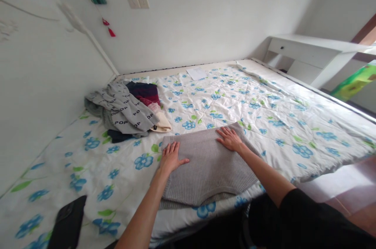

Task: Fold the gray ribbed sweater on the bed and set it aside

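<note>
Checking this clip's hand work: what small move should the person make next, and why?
Probably square up the near edge of the grey ribbed knit sweater. The left hand and right hand lie flat on it, and a lower layer seems to stick out unevenly beneath that edge.

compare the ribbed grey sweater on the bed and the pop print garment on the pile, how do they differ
The ribbed grey sweater lies flat and spread out, while the POP-print garment sits crumpled on the pile. The sweater has a plain knit surface; the garment has black POP lettering. Both are grey and lie on the floral quilt.
</note>
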Action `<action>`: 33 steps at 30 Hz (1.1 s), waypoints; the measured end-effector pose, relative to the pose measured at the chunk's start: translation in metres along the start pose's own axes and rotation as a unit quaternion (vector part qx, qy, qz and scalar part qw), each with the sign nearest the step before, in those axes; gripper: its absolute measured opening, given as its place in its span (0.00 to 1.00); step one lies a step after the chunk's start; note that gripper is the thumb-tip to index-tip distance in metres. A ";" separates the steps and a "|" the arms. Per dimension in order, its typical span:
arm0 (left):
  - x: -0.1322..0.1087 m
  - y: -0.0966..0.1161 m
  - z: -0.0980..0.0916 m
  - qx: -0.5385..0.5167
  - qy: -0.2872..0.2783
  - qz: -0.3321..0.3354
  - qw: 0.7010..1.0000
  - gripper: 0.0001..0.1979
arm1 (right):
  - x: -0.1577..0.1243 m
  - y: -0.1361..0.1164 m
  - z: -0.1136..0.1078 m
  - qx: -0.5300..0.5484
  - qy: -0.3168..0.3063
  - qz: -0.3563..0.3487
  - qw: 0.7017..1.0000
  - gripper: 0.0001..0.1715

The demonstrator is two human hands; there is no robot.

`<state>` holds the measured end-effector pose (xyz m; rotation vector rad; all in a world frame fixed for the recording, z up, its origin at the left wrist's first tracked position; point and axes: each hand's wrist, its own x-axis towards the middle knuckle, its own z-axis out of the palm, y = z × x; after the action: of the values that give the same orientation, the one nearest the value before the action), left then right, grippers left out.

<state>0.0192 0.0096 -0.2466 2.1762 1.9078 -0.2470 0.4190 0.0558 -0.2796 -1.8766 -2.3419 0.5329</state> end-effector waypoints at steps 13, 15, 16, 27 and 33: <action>-0.001 0.001 0.000 0.008 -0.001 -0.002 1.000 0.60 | -0.005 0.084 -0.003 0.098 0.112 0.061 0.987 0.37; 0.000 0.002 0.001 0.010 -0.006 -0.006 1.000 0.60 | 0.001 0.086 -0.004 0.133 0.158 0.124 0.971 0.46; 0.000 0.002 0.001 0.011 -0.007 -0.006 1.000 0.61 | 0.003 0.088 -0.006 0.152 0.173 0.162 0.960 0.52; 0.002 -0.003 0.007 -0.002 0.004 0.007 1.000 0.60 | 0.007 0.103 -0.022 0.375 0.128 0.299 0.868 0.22; 0.002 0.000 0.005 0.002 0.002 0.006 1.000 0.59 | 0.001 0.114 -0.024 0.318 0.116 0.320 0.885 0.21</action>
<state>0.0192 0.0097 -0.2520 2.1906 1.8981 -0.2458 0.5317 0.0830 -0.2944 -2.1441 -1.1354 0.9227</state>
